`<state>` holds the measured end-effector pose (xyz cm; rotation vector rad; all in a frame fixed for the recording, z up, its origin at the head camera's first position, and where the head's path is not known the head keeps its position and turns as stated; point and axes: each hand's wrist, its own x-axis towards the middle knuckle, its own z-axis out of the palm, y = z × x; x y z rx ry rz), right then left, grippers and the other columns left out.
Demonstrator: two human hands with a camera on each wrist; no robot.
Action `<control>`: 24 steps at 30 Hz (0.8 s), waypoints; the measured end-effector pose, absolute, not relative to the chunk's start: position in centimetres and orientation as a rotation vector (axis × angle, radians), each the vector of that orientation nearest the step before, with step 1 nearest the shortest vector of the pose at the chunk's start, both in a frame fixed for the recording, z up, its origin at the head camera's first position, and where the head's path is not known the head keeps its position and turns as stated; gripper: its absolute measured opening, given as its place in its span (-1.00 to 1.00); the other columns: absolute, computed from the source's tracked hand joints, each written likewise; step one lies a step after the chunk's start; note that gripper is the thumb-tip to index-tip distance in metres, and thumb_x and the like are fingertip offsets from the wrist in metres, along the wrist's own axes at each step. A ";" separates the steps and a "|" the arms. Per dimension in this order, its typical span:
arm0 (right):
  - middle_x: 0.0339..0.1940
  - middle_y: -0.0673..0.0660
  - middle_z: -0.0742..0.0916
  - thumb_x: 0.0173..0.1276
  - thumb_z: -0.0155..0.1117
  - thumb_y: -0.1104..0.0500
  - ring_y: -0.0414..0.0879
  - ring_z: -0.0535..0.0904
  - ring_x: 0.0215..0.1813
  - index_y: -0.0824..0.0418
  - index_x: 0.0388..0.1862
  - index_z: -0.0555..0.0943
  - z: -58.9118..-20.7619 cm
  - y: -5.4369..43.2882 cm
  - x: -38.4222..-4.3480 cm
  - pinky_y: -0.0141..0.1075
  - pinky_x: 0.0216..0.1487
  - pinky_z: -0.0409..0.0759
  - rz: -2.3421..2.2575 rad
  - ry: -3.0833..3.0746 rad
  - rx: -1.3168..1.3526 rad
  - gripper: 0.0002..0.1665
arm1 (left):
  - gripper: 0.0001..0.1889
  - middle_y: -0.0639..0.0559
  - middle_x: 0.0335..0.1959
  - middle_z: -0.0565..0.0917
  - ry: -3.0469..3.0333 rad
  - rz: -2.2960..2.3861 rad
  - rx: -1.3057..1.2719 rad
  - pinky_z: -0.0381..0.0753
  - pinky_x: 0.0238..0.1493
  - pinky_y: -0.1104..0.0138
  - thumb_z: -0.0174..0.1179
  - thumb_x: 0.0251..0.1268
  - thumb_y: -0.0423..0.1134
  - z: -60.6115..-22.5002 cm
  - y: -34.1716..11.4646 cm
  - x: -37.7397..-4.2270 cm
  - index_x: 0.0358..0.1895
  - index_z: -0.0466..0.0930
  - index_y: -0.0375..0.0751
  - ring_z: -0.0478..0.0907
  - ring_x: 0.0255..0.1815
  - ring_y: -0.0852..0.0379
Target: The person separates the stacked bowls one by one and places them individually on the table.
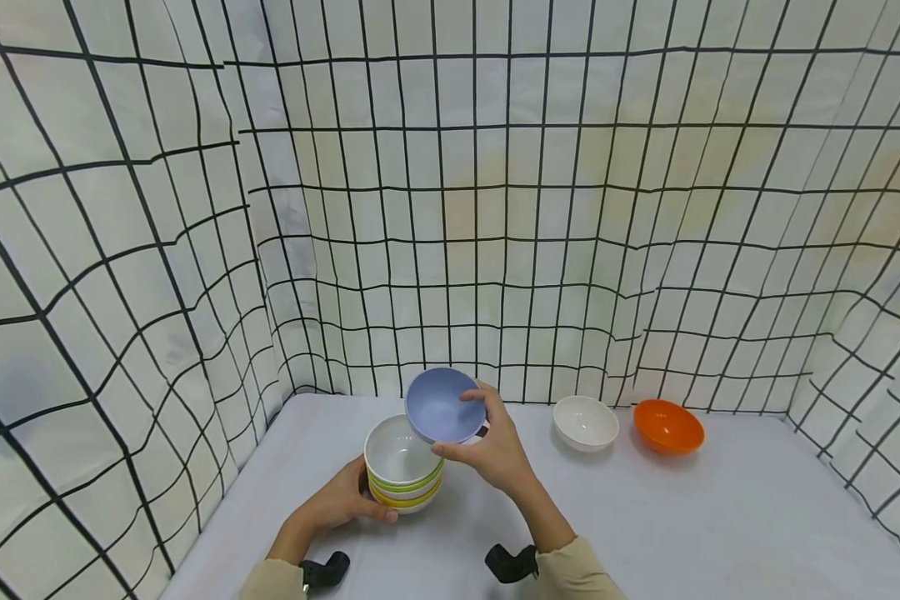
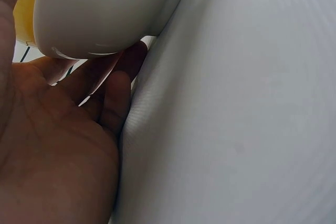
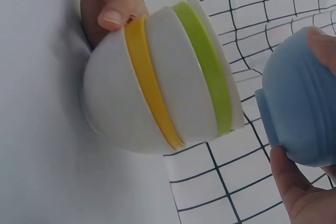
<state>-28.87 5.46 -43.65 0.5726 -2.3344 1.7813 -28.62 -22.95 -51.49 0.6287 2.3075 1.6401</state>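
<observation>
A stack of nested bowls (image 1: pixel 399 454) stands on the table, with white, yellow and green bands on its side and a white bowl uppermost. My left hand (image 1: pixel 337 502) grips the stack low down, thumb in front and fingers round the far side. Above the stack's right rim, a light blue bowl (image 1: pixel 439 408) is held up in my right hand (image 1: pixel 501 446), tilted so that its inside faces me. Thumb and fingers pinch its right side. In the right wrist view, a gap shows between the blue bowl (image 3: pixel 296 98) and the stack (image 3: pixel 173 77).
To the right on the white tabletop (image 1: pixel 757 517) sit a white bowl (image 1: pixel 585 423) and an orange bowl (image 1: pixel 667 427), side by side near the back edge. A white wall covering with a black grid (image 1: pixel 450 208) encloses the back and sides.
</observation>
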 end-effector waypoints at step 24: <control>0.63 0.25 0.26 0.00 0.72 -0.01 0.37 0.41 0.46 -0.01 0.46 0.29 -43.9 9.5 -30.9 0.11 0.28 0.63 1.834 -2.358 0.349 0.09 | 0.12 -0.13 0.47 0.44 2.310 1.654 0.589 0.32 0.46 0.36 0.63 -0.07 -0.26 -51.6 -22.8 -28.8 0.59 0.10 -0.15 0.34 0.50 -0.13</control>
